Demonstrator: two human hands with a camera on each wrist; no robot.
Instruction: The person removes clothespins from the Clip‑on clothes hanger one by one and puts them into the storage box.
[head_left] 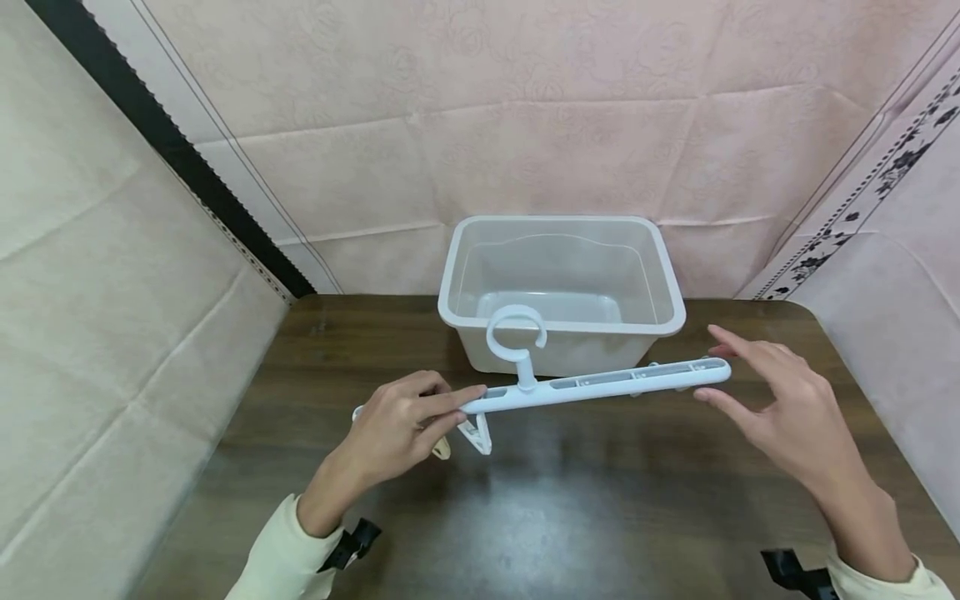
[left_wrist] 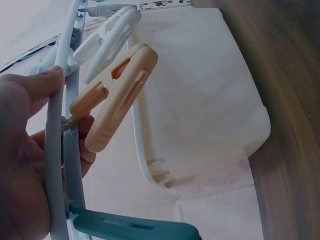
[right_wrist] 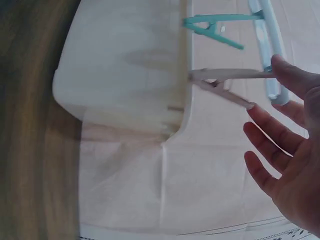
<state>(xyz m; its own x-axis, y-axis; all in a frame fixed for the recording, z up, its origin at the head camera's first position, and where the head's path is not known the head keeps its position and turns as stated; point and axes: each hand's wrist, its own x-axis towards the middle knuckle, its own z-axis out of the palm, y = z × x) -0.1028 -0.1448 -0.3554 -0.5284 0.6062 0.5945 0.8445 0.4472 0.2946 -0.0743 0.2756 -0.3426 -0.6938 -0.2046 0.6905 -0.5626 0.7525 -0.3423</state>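
A light blue clip hanger (head_left: 600,385) with a hook is held up over the table, in front of the tub. My left hand (head_left: 408,425) grips its bar near the left end, thumb on one side and fingers on the other. Below the bar hang clothes pegs: a beige peg (left_wrist: 122,97), a white peg (left_wrist: 112,42) and a teal peg (left_wrist: 135,226) in the left wrist view. At the bar's right end my right hand (head_left: 787,404) has its fingers spread. In the right wrist view its fingertips are close to a pale peg (right_wrist: 225,80); firm contact is unclear.
A whitish plastic tub (head_left: 562,329) stands at the table's back edge, behind the hanger, with nothing visible inside. The brown wooden table (head_left: 525,517) lies under both hands. Pale patterned cloth (head_left: 555,158) hangs behind and at both sides.
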